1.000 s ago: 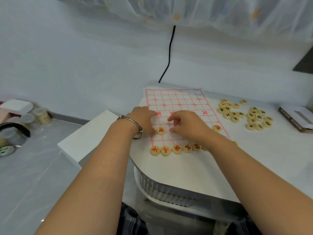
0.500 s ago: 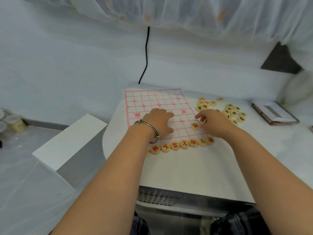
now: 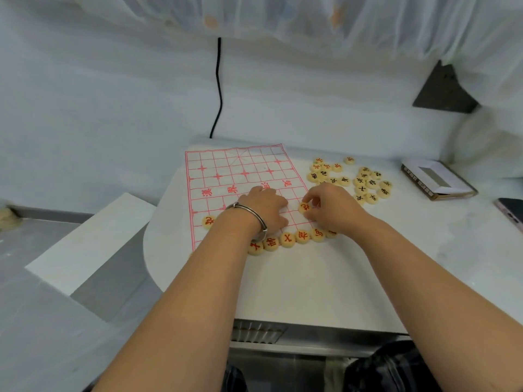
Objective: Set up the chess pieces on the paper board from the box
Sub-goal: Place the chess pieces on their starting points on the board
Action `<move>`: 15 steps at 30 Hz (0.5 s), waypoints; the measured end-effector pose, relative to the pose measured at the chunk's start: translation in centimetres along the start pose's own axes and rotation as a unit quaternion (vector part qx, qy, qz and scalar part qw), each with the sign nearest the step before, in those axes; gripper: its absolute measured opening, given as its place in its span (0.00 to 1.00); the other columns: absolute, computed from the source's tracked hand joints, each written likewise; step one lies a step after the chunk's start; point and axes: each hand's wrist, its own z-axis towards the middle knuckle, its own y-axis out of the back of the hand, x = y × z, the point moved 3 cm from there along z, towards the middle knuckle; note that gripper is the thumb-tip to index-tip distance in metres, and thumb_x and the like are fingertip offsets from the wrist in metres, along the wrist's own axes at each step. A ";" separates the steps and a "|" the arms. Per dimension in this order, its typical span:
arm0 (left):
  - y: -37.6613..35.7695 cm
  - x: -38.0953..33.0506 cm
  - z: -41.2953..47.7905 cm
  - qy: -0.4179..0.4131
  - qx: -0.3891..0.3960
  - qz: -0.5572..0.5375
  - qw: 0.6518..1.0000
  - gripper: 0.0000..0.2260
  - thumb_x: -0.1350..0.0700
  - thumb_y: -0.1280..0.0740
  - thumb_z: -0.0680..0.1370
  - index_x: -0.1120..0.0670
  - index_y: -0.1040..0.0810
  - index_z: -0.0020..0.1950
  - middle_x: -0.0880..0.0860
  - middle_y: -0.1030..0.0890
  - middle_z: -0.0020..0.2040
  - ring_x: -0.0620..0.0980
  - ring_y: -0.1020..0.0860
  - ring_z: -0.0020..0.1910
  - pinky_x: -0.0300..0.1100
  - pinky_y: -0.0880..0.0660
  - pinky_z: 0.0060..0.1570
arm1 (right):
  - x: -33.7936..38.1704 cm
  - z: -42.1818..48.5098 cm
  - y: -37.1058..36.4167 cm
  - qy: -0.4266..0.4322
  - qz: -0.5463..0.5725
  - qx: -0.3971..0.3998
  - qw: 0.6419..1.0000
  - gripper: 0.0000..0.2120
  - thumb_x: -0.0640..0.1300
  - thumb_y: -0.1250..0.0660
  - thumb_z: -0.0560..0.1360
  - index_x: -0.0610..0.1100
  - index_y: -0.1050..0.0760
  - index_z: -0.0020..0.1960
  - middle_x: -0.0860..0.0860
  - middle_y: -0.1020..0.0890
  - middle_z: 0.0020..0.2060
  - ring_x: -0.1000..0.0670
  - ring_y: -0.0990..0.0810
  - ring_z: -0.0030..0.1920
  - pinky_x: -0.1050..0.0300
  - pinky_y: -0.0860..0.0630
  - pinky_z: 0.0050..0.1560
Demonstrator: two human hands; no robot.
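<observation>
The step in hand is judged to be the placing of a piece in the near half of the paper board [image 3: 240, 171], which is spread flat on the white desk [image 3: 311, 284]. A red-marked piece [image 3: 305, 207] is pinched between the thumb and fingertips of the right hand [image 3: 331, 210] and is held on or just above the grid near its right edge, two lines up from the near row. Whether it already touches the paper cannot be told. The left hand [image 3: 263, 210] is laid palm down on the middle of the board with its fingers bent onto the paper. Nothing is seen in it, and the sheet appears to be steadied by it.

A row of red pieces [image 3: 287, 239] is set along the near edge, partly hidden by the left forearm. A single red piece [image 3: 208, 222] is placed near the left edge, roughly level with the pinched one, so a matching pair is probably being completed. The far half of the board carries nothing.

The loose pile [image 3: 351, 179], red and black marks mixed, is left on the desk just right of the board, and the open box [image 3: 438, 179] is set farther right.

For the next move, the pinched piece needs to be centred on a line crossing and released without the neighbouring row being nudged. After that the remaining red pieces are to be picked from the pile, where marks must be read before anything is lifted.
</observation>
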 end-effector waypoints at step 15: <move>1.1 -3.0 2.7 0.019 -0.125 -0.073 0.989 0.26 0.48 0.41 0.80 0.49 0.44 0.76 0.53 0.48 0.78 0.57 0.53 0.77 0.56 0.47 0.74 | -2.9 1.8 0.9 -0.051 0.120 -0.136 0.982 0.10 0.39 0.38 0.77 0.41 0.20 0.54 0.47 0.18 0.49 0.50 0.22 0.47 0.58 0.26 0.48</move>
